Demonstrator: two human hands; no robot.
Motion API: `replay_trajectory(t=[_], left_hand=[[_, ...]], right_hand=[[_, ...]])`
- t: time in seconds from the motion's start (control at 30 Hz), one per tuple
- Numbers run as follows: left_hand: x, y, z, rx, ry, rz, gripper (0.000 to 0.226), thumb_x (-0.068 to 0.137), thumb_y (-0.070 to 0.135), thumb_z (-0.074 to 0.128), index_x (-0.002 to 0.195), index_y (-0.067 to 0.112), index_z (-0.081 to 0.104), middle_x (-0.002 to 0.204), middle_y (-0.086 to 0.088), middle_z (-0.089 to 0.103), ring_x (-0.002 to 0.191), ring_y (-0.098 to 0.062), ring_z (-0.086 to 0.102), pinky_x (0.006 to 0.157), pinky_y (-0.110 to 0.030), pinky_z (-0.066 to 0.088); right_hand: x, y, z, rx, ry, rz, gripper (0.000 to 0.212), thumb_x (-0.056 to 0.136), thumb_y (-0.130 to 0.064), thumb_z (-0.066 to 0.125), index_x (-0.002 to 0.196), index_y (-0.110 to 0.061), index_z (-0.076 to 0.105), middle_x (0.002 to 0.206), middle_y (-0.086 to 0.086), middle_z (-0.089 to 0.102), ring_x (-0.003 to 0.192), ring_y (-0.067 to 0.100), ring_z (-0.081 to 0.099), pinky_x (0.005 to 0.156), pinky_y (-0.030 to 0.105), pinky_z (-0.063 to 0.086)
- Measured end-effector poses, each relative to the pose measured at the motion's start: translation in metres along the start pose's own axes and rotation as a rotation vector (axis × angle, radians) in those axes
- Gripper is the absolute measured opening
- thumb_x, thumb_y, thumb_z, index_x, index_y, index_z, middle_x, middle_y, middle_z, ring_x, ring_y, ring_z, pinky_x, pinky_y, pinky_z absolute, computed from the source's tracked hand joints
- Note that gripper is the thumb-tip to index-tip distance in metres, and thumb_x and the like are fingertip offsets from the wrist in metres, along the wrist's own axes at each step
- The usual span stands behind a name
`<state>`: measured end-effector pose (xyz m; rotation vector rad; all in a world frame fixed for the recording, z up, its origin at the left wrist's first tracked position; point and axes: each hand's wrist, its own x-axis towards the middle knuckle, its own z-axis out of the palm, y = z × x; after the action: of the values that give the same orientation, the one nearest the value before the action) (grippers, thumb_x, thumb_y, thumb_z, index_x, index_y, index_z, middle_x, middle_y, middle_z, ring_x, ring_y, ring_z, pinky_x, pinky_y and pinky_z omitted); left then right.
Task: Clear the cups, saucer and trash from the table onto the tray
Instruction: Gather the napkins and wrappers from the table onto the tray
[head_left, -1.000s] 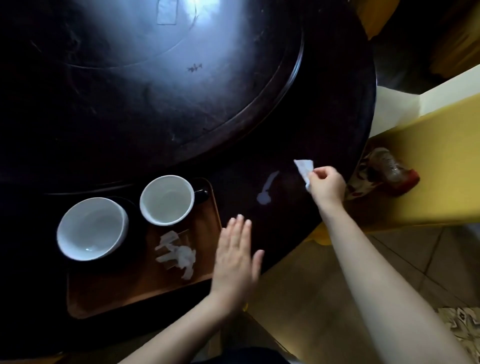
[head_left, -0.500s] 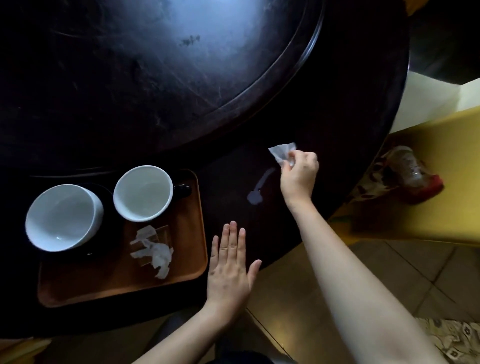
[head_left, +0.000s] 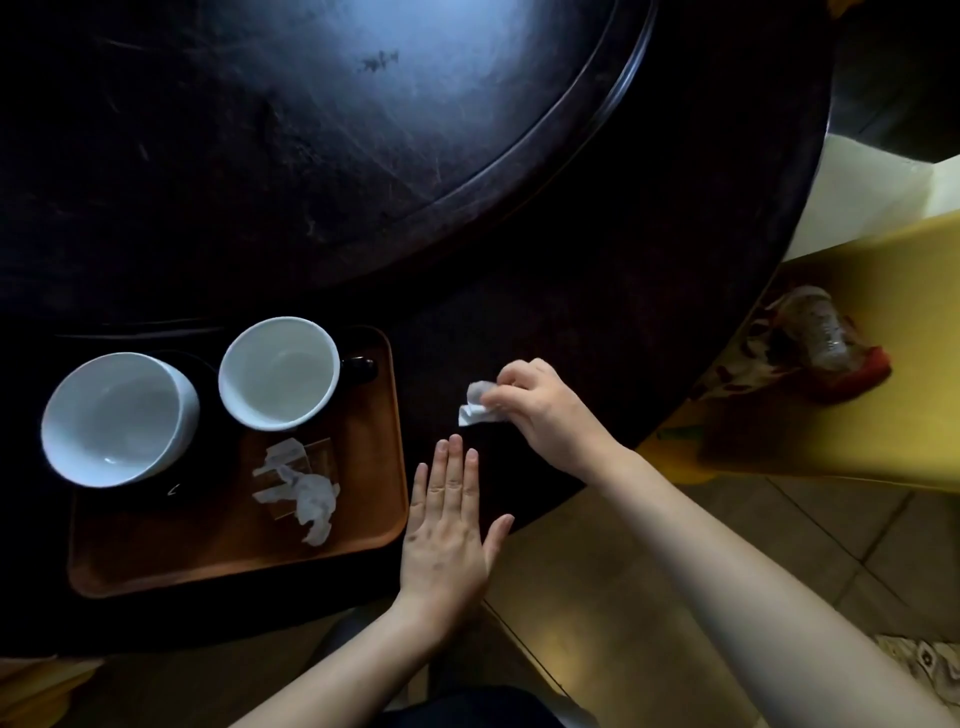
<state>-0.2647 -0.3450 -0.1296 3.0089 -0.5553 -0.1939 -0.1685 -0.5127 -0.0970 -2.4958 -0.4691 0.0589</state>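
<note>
A brown tray (head_left: 363, 525) lies on the dark round table (head_left: 597, 249) near its front edge. On it stand two white cups, one at the left (head_left: 117, 418) and one with a dark handle (head_left: 280, 373). Crumpled white paper and clear wrapper scraps (head_left: 304, 486) lie on the tray below the cups. My right hand (head_left: 540, 410) pinches a small white paper scrap (head_left: 475, 408) just above the table, right of the tray. Flat on the table beside the tray's right edge rests my left hand (head_left: 449, 535), its fingers straight and nothing in it.
A raised round inner disc (head_left: 363, 130) fills the table's middle. To the right stands a yellow seat (head_left: 883, 415) holding a plastic bottle on red patterned cloth (head_left: 815, 343). Tiled floor shows below the table edge.
My right hand has carried the white scrap leftward and nearer, toward the tray. The pale mark on the table is no longer seen. The left hand stays flat.
</note>
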Motion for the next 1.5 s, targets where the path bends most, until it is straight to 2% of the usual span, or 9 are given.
replay_trajectory(t=[0.4, 0.53, 0.6, 0.67, 0.9, 1.07, 1.17, 1.37, 1.5], left_hand=[[0.001, 0.001, -0.001, 0.016, -0.015, -0.007, 0.073, 0.093, 0.053, 0.016, 0.144, 0.001, 0.019, 0.155, -0.018, 0.001, 0.143, -0.029, 0.014, 0.116, -0.042, 0.011], [0.000, 0.001, 0.000, 0.022, -0.021, -0.002, 0.074, 0.092, 0.053, 0.017, 0.144, 0.001, 0.020, 0.155, -0.018, 0.001, 0.143, -0.029, 0.013, 0.115, -0.042, 0.011], [0.000, 0.002, 0.001, 0.021, -0.023, -0.001, 0.074, 0.092, 0.053, 0.020, 0.144, 0.000, 0.020, 0.155, -0.018, 0.001, 0.143, -0.029, 0.013, 0.115, -0.042, 0.010], [0.001, 0.002, 0.001, 0.021, -0.020, -0.001, 0.074, 0.092, 0.053, 0.019, 0.144, 0.001, 0.019, 0.155, -0.017, 0.001, 0.143, -0.029, 0.012, 0.115, -0.042, 0.011], [0.001, 0.002, 0.002, 0.001, -0.017, -0.008, 0.073, 0.093, 0.053, 0.013, 0.145, 0.002, 0.016, 0.155, -0.017, 0.000, 0.143, -0.029, 0.012, 0.113, -0.044, 0.015], [0.001, 0.002, 0.002, 0.018, -0.025, -0.009, 0.073, 0.093, 0.052, 0.012, 0.145, 0.002, 0.017, 0.155, -0.017, 0.000, 0.143, -0.029, 0.012, 0.114, -0.043, 0.015], [0.001, 0.001, 0.001, 0.022, -0.023, -0.008, 0.072, 0.093, 0.052, 0.011, 0.145, 0.002, 0.016, 0.155, -0.017, 0.000, 0.143, -0.029, 0.013, 0.115, -0.043, 0.012], [0.000, 0.002, 0.001, 0.033, -0.020, -0.001, 0.073, 0.093, 0.053, 0.013, 0.145, 0.002, 0.015, 0.155, -0.017, 0.001, 0.143, -0.029, 0.013, 0.116, -0.042, 0.010], [0.000, 0.001, 0.001, 0.034, -0.020, 0.003, 0.073, 0.093, 0.053, 0.014, 0.145, 0.002, 0.015, 0.155, -0.017, 0.001, 0.143, -0.029, 0.013, 0.116, -0.043, 0.010]], right_hand=[[-0.035, 0.012, -0.028, 0.078, -0.059, 0.097, 0.012, 0.082, 0.000, 0.059, 0.085, -0.006, 0.068, 0.091, 0.006, 0.062, 0.084, 0.018, 0.057, 0.072, 0.024, 0.051], [-0.016, 0.008, -0.048, 0.838, 0.088, 0.743, 0.015, 0.088, -0.006, 0.053, 0.087, -0.010, 0.067, 0.076, -0.002, 0.059, 0.066, 0.003, 0.056, 0.065, 0.015, 0.045], [-0.015, 0.009, -0.059, 1.209, 0.055, 0.836, 0.009, 0.086, -0.012, 0.058, 0.090, -0.011, 0.066, 0.074, 0.000, 0.059, 0.066, 0.006, 0.056, 0.062, 0.016, 0.047], [-0.017, 0.007, -0.063, 1.264, 0.002, 0.816, 0.020, 0.076, -0.018, 0.068, 0.095, -0.014, 0.065, 0.077, -0.004, 0.064, 0.073, 0.006, 0.060, 0.064, 0.015, 0.050], [-0.019, -0.007, -0.053, 0.962, -0.047, 0.736, 0.012, 0.086, -0.005, 0.058, 0.094, -0.012, 0.063, 0.088, 0.004, 0.066, 0.081, 0.012, 0.066, 0.072, 0.021, 0.056], [-0.028, 0.002, -0.028, -0.048, 0.159, 0.461, 0.014, 0.082, -0.006, 0.060, 0.093, -0.007, 0.068, 0.098, 0.009, 0.063, 0.092, 0.025, 0.055, 0.080, 0.035, 0.050], [-0.034, -0.005, -0.018, -0.084, 0.270, 0.376, 0.018, 0.086, -0.007, 0.053, 0.098, -0.005, 0.065, 0.093, 0.012, 0.060, 0.087, 0.025, 0.057, 0.071, 0.035, 0.055], [-0.050, -0.016, 0.008, -0.249, 0.115, 0.224, 0.035, 0.079, -0.021, 0.068, 0.112, -0.010, 0.062, 0.106, 0.012, 0.061, 0.097, 0.025, 0.056, 0.079, 0.036, 0.053], [-0.073, -0.016, 0.014, -0.194, 0.130, 0.084, 0.020, 0.087, -0.012, 0.056, 0.104, -0.005, 0.067, 0.096, 0.011, 0.064, 0.088, 0.022, 0.058, 0.072, 0.032, 0.056]])
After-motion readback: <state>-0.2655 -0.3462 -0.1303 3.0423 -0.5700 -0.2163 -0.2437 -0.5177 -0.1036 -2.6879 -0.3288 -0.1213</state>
